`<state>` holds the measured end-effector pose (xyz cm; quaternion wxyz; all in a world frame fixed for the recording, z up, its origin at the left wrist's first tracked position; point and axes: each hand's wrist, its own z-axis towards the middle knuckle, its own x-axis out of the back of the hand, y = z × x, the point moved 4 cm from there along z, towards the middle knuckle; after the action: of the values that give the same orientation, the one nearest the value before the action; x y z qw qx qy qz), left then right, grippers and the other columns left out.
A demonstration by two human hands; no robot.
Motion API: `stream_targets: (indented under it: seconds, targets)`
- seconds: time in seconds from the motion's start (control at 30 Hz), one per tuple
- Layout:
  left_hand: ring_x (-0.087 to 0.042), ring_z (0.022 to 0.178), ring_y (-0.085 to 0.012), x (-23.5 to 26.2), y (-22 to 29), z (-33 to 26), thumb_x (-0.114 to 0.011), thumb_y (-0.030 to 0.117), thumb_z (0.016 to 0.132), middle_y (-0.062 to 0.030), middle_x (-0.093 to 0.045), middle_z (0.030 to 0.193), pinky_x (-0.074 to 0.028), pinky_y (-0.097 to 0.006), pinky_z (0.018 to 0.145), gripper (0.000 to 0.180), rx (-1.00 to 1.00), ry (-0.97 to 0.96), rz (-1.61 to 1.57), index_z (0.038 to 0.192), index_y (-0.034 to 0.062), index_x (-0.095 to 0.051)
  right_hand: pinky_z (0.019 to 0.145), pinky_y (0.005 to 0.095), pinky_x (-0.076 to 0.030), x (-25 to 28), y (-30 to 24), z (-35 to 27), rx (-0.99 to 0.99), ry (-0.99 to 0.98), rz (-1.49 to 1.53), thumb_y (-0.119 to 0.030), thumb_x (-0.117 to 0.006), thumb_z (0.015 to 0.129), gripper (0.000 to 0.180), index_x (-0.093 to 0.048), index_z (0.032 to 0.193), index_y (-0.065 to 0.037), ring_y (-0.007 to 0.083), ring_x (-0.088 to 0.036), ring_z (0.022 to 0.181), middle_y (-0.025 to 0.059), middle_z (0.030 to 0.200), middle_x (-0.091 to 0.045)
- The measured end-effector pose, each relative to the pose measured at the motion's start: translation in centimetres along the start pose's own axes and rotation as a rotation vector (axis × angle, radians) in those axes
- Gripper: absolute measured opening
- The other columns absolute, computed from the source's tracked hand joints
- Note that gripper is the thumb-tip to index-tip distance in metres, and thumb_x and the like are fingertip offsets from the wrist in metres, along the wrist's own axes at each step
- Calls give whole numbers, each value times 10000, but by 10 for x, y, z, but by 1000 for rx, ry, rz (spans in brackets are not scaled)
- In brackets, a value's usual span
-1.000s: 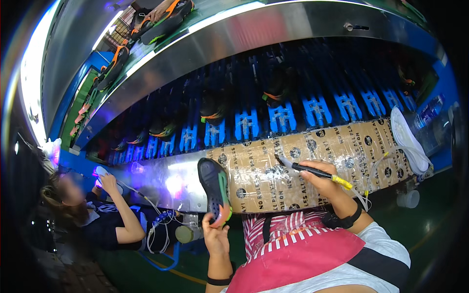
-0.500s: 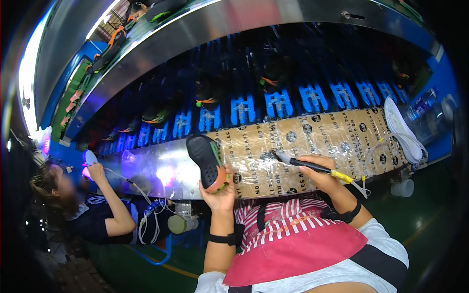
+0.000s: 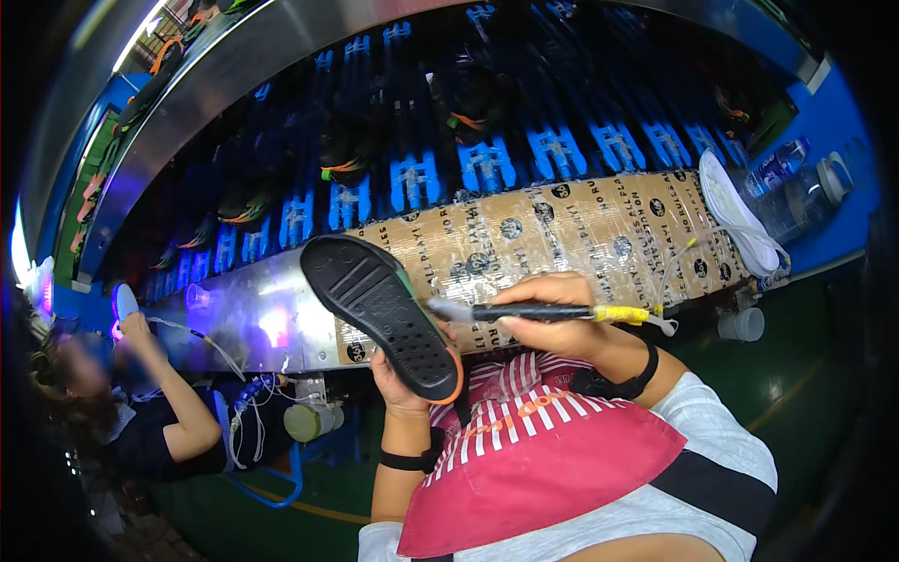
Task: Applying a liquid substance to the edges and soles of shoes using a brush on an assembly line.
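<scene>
Edge brushing is apparently in hand: fingers are clamped on sole (image 3: 375, 304) (left hand (image 3: 395, 393)) and brush (image 3: 543, 312) (right hand (image 3: 562, 335)); steadiness is needed.

Brush (image 3: 538, 312) in right fingers (image 3: 541, 285) beside black sole (image 3: 379, 314)

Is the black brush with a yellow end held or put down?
Held: the right hand grips the slim black brush with the yellow end by its middle.
</scene>
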<state>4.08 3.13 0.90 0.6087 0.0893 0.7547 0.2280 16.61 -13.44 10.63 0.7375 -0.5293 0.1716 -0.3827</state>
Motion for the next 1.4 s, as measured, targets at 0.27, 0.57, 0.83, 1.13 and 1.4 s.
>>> stream_targets:
  seconds: [0.27, 0.57, 0.83, 1.13, 1.4]
  targets:
    - [-507, 1117, -247, 1, -29, -4, -428, 486, 878, -94, -504, 1247, -389, -404, 969, 560, 80, -11, -72, 1277, 93, -433, 479, 282, -430, -28, -37, 26, 440, 69, -275, -47, -686, 647, 223, -633, 861, -9, 215, -559, 522, 76, 612, -559]
    - [-470, 1161, -246, -7, -30, -15, -528, 499, 830, -98, -481, 1260, -380, -419, 984, 586, 84, 27, 102, 1259, 112, -430, 532, 313, -468, -70, -33, 14, 507, -134, -459, -118, -586, 662, 177, -588, 821, -41, 219, -574, 670, 57, 703, -548]
    - [-514, 1107, -254, -1, -30, -16, -537, 465, 827, -105, -523, 1205, -400, -407, 967, 574, 130, 104, -93, 1249, 87, -441, 540, 318, -473, -56, -37, 16, 448, 58, -442, -112, -639, 659, 176, -598, 816, -45, 231, -571, 639, 64, 676, -540]
    - [-565, 1027, -265, 0, -20, -18, -512, 553, 806, -138, -579, 1107, -459, -413, 890, 560, 36, 109, -68, 1108, 82, -545, 451, 285, -451, -64, -35, 3, 555, -84, -344, -109, -671, 680, 225, -614, 889, -46, 190, -572, 592, 41, 671, -551]
    - [-543, 1043, -323, 17, -5, -13, -522, 610, 748, -197, -521, 1164, -467, -448, 874, 721, -28, 1, 2, 1220, 68, -464, 536, 309, -470, -76, -33, -8, 542, -151, -313, -148, -620, 654, 171, -584, 808, -82, 207, -575, 638, 45, 655, -516]
